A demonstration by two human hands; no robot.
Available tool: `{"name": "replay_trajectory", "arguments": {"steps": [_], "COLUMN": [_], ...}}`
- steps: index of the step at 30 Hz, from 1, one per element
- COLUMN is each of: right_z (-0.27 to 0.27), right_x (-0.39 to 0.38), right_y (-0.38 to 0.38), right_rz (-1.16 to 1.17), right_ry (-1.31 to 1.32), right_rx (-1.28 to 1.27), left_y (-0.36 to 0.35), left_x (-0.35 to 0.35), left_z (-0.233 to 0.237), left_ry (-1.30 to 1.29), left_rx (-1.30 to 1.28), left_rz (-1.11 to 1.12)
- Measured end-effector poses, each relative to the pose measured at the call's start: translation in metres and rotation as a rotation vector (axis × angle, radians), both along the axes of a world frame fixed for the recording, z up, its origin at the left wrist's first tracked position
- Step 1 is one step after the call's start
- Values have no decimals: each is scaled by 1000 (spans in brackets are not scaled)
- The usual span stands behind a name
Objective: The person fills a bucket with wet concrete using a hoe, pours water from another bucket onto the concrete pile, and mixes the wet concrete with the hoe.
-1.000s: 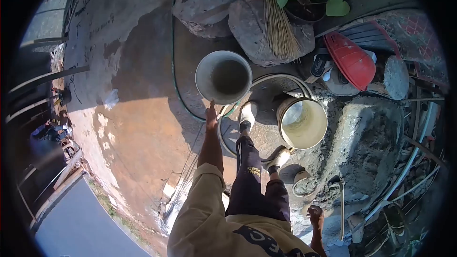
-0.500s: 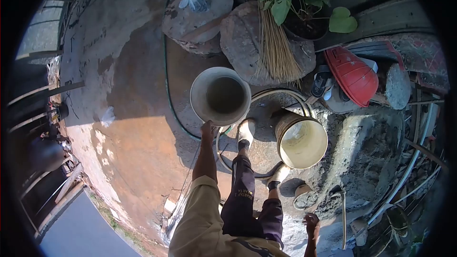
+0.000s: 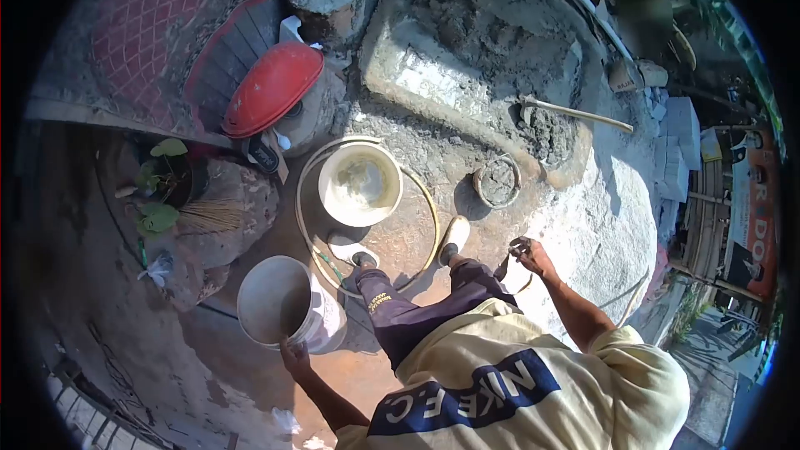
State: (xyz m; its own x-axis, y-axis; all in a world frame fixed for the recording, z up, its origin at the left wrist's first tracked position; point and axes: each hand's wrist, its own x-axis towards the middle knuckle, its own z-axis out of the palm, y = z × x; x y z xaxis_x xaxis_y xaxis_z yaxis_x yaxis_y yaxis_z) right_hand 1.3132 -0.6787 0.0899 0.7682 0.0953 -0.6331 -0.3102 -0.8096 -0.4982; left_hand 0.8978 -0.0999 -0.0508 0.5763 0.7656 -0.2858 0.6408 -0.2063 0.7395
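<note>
I see the view swung round: left hand (image 3: 293, 356) grips the grey bucket (image 3: 273, 304) by its rim, now lower left; right hand (image 3: 528, 255) fingers unclear.

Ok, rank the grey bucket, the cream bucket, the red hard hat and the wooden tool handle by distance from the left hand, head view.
1. grey bucket: lower left, the left hand grips its rim.
2. cream bucket: centre, further ahead.
3. red hard hat: upper left.
4. wooden tool handle: upper right, plainly farthest.
</note>
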Motion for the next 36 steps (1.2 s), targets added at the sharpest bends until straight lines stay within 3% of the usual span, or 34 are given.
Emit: {"name": "replay_trajectory", "arguments": {"steps": [2, 4, 6, 8, 10, 12, 16, 18, 20, 24, 26, 28, 30, 36], "right_z": [-15, -25, -89, -62, -43, -55, -80, -82, -89, -78, -73, -61, -53, -28], "right_x": [-18, -33, -67, -67, -67, -68, -68, -64, -63, -63, -69, -75, -87, -136], "right_y": [-32, -71, -141, -167, -194, -232, -302, -319, -329, -323, -318, -312, -310, -293], "right_rz": [-96, -113, -69, -139, -406, -670, -861, -950, -997, -985, -973, -998, -1069, -1372], "right_ry": [44, 125, 5, 120, 104, 99, 49, 44, 38, 60, 52, 53, 70, 148], "right_rx": [-22, -46, -18, -44, 29, 153, 162, 144, 189, 227, 249, 244, 187, 77], "left_y": [-17, -33, -37, -53, -47, -70, -102, -150, -125, -113, -143, -82, -170, -164], "left_x": [18, 101, 82, 102, 104, 154, 245, 312, 334, 427, 501, 562, 642, 807], "left_z": [66, 160, 181, 228, 272, 324, 404, 439, 442, 428, 425, 383, 386, 250], "left_ry": [106, -201, -194, -133, -205, -205, -244, -235, -218, -152, -129, -36, -9, 129], "left_rx": [24, -795, -805, -687, -827, -710, -609, -464, -576, -722, -620, -843, -520, -457], "left_rz": [13, 1179, 842, 867, 544, 508, 269, 460, 208, -80, -48, -251, -48, -54]}}
